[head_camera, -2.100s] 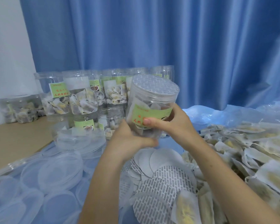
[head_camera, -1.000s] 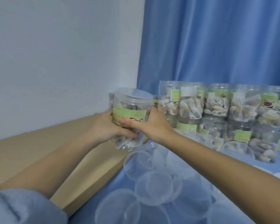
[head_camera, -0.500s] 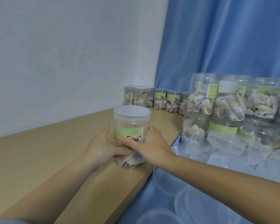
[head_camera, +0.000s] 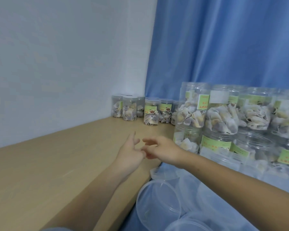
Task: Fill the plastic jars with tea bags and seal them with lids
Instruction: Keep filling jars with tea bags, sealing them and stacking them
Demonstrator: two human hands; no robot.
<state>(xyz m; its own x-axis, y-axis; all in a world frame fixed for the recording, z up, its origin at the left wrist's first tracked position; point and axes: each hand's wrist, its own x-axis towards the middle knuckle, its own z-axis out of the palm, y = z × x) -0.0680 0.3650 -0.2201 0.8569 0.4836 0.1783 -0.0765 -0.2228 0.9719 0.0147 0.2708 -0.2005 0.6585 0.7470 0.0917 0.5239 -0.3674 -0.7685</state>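
Observation:
My left hand and my right hand hover close together over the wooden tabletop. Their fingers are loose and they hold nothing. A row of small lidded jars of tea bags stands against the wall at the far end of the table. One jar with a green label sits a little forward of the others. To the right, larger clear jars packed with tea bags are stacked in two layers.
Clear plastic lids lie on a blue cloth below the table's edge, at the bottom right. A white wall bounds the table on the left, and a blue curtain hangs behind the stacked jars.
Both hands carried a lidded jar from the tea-bag pile leftward to the wooden table. Now the jar is out of my hands and both are open.

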